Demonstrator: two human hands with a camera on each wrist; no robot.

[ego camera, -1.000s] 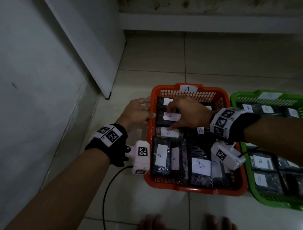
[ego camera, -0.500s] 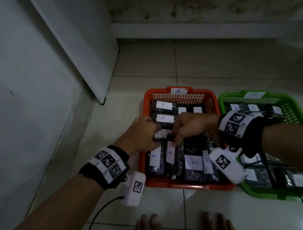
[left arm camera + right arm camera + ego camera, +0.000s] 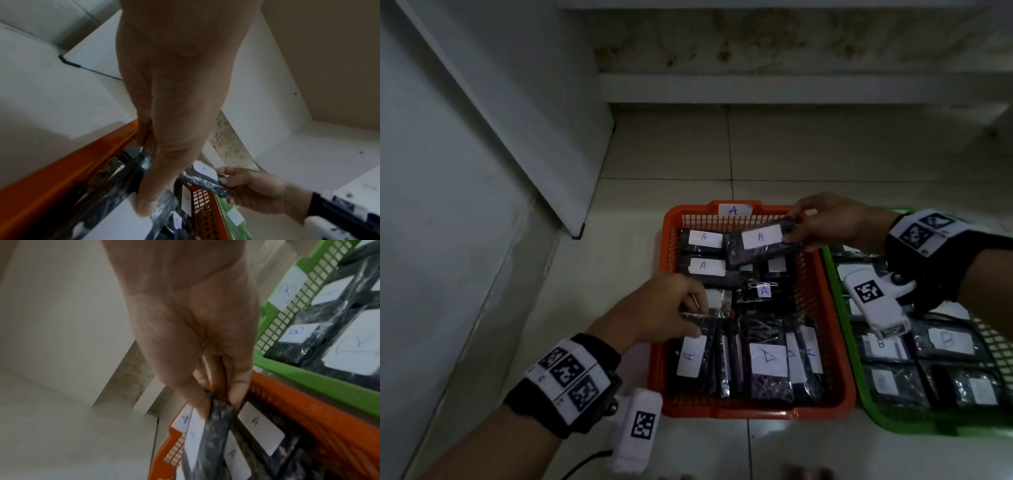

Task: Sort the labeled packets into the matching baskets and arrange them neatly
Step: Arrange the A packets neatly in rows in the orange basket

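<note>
The orange basket (image 3: 756,413), tagged A, holds several black packets with white A labels. My right hand (image 3: 796,228) pinches one end of a black A packet (image 3: 760,240) and holds it tilted above the basket's far right part; the right wrist view shows the same packet (image 3: 216,426) between thumb and fingers. My left hand (image 3: 695,315) reaches over the basket's left rim and pinches another black packet (image 3: 700,318) in the middle row, its label hidden. In the left wrist view the thumb presses that packet (image 3: 131,170). The green basket (image 3: 893,421) of B packets stands to the right.
A white wall and a leaning white panel (image 3: 517,120) close off the left side. Tiled floor runs to a step at the back. A black cable (image 3: 585,460) trails by my left wrist. Toes (image 3: 808,474) show at the bottom edge.
My right hand has left the basket's middle and lifted an A packet up toward the far right. My left hand stays at the left side, still pinching its packet.
</note>
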